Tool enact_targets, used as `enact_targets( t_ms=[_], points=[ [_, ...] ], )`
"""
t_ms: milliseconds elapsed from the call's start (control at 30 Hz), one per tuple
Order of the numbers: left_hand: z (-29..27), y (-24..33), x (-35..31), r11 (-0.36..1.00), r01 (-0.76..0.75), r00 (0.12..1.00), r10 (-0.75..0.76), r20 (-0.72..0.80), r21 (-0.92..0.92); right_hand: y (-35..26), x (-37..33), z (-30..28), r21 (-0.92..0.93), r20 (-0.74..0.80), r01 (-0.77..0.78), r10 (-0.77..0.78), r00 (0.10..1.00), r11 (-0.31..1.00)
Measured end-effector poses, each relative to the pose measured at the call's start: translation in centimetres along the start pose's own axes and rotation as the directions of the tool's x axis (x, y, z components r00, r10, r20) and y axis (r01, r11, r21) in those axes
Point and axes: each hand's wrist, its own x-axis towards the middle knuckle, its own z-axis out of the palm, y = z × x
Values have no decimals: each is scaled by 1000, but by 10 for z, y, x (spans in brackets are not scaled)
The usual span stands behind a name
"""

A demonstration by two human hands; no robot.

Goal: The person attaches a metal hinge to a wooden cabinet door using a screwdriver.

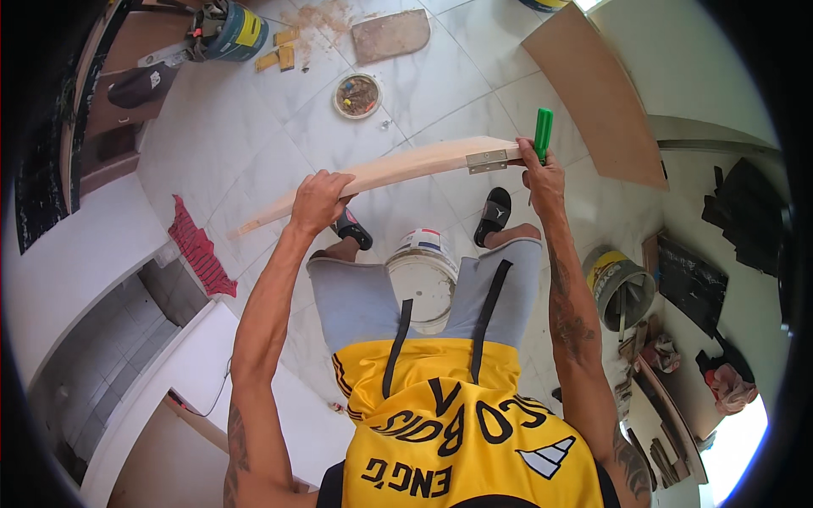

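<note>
Board (406, 167), single, long and pale, spans left to right in front of the person's legs, raised between both hands. One metal hinge (487, 162) sits on its near edge, toward the right end. The left hand (320, 201) wraps its fingers over the board left of the middle; the right hand (544, 176) pinches the right end, also gripping one screwdriver-like tool (544, 131) with an upright green handle, its tip too hidden to place. The step in hand seems to be steadying the hinged board; the next move probably calls for keeping that long left end supported while the tool is managed.

Nearer than the board are two dark sandals and, between the legs, one white bucket (422, 284). Beyond it stands one round tub (357, 96) of mixed small bits, too small to count. Farther off lie one flat slab (391, 36) and what look like three yellowish blocks (286, 57). Right, one brown panel (593, 102) and one grey bucket (608, 275); left, one red striped cloth (201, 245); far left, one dark blue bucket (241, 32).
</note>
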Motion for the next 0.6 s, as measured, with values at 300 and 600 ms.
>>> enact_targets(
  t_ms=[300, 600],
  points=[
    [81, -84, 34, 997, -81, 997, 81, 16, -17, 73, 53, 41, 38, -18, 14, -13, 1000, 999],
    [112, -124, 45, 997, -52, 997, 55, 62, -55, 116, 81, 64, 61, -9, 76, -76, 997, 995]
  ],
)
